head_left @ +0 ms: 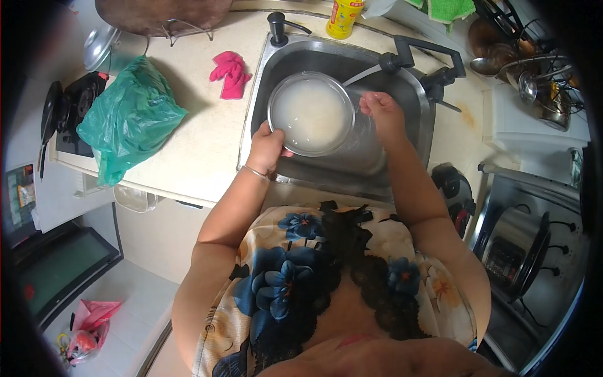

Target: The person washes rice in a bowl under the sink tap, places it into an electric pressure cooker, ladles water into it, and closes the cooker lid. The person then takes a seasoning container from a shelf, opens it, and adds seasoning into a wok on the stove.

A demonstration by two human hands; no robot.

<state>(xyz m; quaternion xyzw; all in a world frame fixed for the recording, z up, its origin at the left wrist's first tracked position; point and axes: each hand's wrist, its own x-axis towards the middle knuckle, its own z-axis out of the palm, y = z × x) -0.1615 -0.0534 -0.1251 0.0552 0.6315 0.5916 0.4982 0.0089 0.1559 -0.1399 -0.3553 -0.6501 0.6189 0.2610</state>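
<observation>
A round metal bowl full of cloudy whitish liquid is over the left part of the steel sink. My left hand grips its lower left rim, thumb on top and fingers beneath. To the right of the bowl, just apart from it, my right hand is raised over the sink with its fingers curled; whether anything is between them is too small to tell. A stream of water runs from the black faucet toward the bowl's upper right rim.
Left of the sink lie a pink cloth and a green plastic bag. Behind it stand a black soap pump and a yellow bottle. A metal rack with utensils is at the right.
</observation>
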